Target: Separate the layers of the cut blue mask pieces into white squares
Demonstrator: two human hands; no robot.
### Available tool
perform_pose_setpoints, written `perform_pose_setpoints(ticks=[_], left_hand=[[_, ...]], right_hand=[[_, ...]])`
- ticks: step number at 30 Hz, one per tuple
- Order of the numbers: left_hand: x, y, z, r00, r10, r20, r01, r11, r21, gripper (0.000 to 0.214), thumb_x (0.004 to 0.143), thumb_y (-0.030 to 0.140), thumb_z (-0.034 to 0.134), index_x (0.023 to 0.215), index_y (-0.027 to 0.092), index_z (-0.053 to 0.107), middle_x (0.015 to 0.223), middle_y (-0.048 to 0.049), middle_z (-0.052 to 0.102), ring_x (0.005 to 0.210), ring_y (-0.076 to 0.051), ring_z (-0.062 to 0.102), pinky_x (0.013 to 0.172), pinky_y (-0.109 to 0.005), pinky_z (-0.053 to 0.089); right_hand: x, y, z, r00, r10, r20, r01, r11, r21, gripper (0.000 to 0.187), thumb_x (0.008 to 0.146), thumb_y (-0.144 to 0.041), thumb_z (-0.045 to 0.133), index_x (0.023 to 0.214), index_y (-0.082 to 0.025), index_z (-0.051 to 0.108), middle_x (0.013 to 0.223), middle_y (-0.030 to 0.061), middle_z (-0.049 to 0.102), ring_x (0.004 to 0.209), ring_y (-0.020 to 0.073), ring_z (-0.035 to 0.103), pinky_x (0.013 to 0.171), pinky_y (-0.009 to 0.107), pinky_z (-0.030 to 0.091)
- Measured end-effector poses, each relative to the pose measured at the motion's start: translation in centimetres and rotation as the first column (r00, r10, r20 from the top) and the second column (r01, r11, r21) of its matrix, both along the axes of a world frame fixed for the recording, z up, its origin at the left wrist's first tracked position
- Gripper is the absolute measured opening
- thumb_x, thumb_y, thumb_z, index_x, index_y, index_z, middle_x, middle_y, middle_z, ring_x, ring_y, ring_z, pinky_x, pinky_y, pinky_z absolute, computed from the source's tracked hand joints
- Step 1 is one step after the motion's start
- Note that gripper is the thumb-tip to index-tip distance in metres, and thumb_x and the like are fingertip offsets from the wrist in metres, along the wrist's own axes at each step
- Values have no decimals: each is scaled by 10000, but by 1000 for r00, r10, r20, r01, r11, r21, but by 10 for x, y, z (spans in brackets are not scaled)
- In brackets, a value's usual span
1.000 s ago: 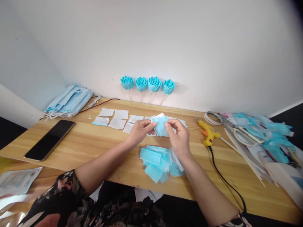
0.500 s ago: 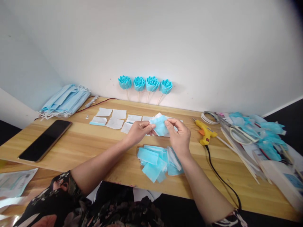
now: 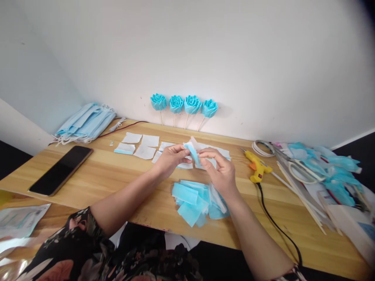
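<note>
My left hand [image 3: 170, 159] and my right hand [image 3: 220, 168] both pinch one small piece of blue and white mask fabric [image 3: 192, 150] above the wooden table [image 3: 123, 183]. The piece is tilted edge-on, with its layers pulled slightly apart. Just below my hands lies a loose pile of blue fabric squares [image 3: 195, 197]. Behind them a row of white fabric squares [image 3: 144, 146] is spread flat on the table.
Several blue fabric roses on sticks [image 3: 184, 105] lean on the wall. A stack of face masks [image 3: 86, 123] and a phone [image 3: 61, 169] lie at the left. A yellow glue gun [image 3: 258, 166] with black cord, scissors [image 3: 300, 169], sticks and blue scraps [image 3: 336, 171] fill the right.
The fabric piece has turned from flat-on to edge-on between my fingers, and its layers have begun to part. The camera shifted slightly.
</note>
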State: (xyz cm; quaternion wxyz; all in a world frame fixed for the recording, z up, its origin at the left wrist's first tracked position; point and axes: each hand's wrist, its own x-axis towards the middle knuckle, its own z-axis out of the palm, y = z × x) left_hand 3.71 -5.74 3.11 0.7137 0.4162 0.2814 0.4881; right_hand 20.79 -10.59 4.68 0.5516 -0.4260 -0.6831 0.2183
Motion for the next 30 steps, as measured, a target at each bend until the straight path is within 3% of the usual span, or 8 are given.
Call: perform_pose_setpoints(ticks=[5, 14, 18, 21, 30], left_hand=[[0, 1, -1, 994, -15, 104, 16, 1000, -11, 250, 647, 300, 875, 746, 116, 739, 787, -40, 730, 771, -146, 677, 841, -317, 547], [2, -1, -1, 995, -40, 91, 41, 999, -7, 291, 650, 325, 876, 786, 105, 741, 791, -43, 728, 759, -146, 676, 829, -321, 545], [3, -2, -3, 997, -60, 50, 60, 998, 6, 337, 663, 388, 861, 764, 95, 729, 749, -46, 709, 726, -152, 667, 799, -334, 550], [3, -1, -4, 997, -42, 58, 44, 999, -28, 364, 678, 419, 846, 780, 89, 731, 735, -49, 702, 725, -149, 668, 778, -314, 559], [0, 1, -1, 997, 5, 79, 4, 994, -111, 284, 735, 360, 815, 767, 98, 711, 725, -53, 704, 689, -149, 678, 696, -286, 580]], right_hand=[[0, 1, -3, 982, -114, -149, 86, 980, -178, 181, 906, -365, 614, 1008, -241, 698, 907, 23, 748, 876, 192, 688, 832, 332, 520], [-1, 1, 0, 988, -131, 77, 136, 989, -55, 248, 866, -291, 626, 1097, -239, 699, 975, 26, 727, 914, 194, 655, 862, 341, 493], [-2, 2, -1, 982, -152, 115, 160, 985, -70, 105, 849, -294, 635, 887, -231, 709, 794, -3, 685, 781, 177, 625, 796, 323, 477], [-3, 2, -1, 978, -198, 72, 206, 970, -131, 168, 859, -344, 633, 758, -213, 667, 711, -12, 656, 698, 160, 597, 717, 296, 464], [4, 10, -12, 951, -280, -131, 246, 942, -230, 261, 887, -440, 603, 869, -195, 691, 820, 19, 698, 764, 172, 617, 728, 290, 464]])
